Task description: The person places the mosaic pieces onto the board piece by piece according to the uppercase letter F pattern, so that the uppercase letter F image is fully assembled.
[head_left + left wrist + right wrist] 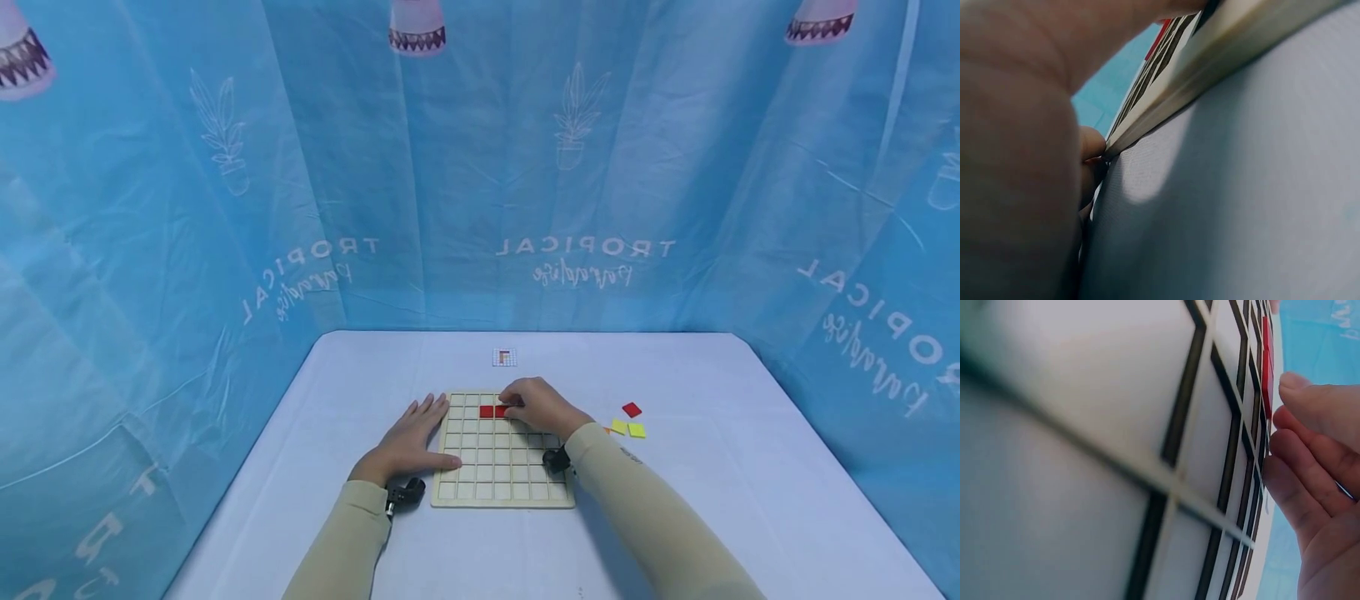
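Observation:
A pale board with a grid of square cells [486, 473] lies on the table. Two red square tiles [487, 412] sit side by side in a row near its far edge. My left hand [405, 442] is spread at the board's left side, thumb on the surface and fingers along the edge. In the left wrist view, the board's side edge [1179, 94] runs close to that hand. My right hand [543, 407] is over the right-hand red tile, its fingers loosely bent. The right wrist view shows the thumb [1316, 403] beside the red tiles [1267, 369], with nothing visible between thumb and fingers.
Right of the board lie a loose red tile [632, 409], two yellow tiles [636, 430] and an orange piece partly hidden by the right sleeve. A small card with a printed coloured grid [504, 357] lies beyond the board. Blue curtains [480, 167] surround the white table [360, 375].

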### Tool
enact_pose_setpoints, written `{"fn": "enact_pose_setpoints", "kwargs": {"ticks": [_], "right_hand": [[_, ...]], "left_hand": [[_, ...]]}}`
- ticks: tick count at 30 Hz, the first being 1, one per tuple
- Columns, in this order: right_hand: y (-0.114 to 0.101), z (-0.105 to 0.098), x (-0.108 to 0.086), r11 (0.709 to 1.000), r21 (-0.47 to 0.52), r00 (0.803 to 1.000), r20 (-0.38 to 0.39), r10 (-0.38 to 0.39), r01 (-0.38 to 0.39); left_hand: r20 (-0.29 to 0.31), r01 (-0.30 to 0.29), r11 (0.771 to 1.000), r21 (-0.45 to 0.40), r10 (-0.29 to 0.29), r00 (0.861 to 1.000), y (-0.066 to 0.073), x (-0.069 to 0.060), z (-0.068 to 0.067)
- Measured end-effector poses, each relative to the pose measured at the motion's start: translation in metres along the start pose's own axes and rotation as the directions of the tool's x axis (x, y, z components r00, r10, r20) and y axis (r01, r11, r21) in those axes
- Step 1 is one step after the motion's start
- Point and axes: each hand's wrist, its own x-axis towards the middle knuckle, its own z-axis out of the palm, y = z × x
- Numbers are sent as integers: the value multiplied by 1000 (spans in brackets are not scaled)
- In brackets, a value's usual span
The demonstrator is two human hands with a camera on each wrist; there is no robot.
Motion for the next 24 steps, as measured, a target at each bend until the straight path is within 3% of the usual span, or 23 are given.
{"fn": "enact_pose_setpoints", "kwargs": {"ticks": [10,15,24], "right_hand": [[16,-12,-15,997,34,997,-37,64,-62],[26,-22,-25,990,46,989,-57,134,-132],[56,-45,-50,977,40,975,-73,210,-208]], "left_hand": [[0,-24,1000,10,24,1000,-3,0,-1],[9,-16,1000,1,15,1000,-1,-1,-3],[7,-12,1000,1,12,1000,-2,0,-1]]}}
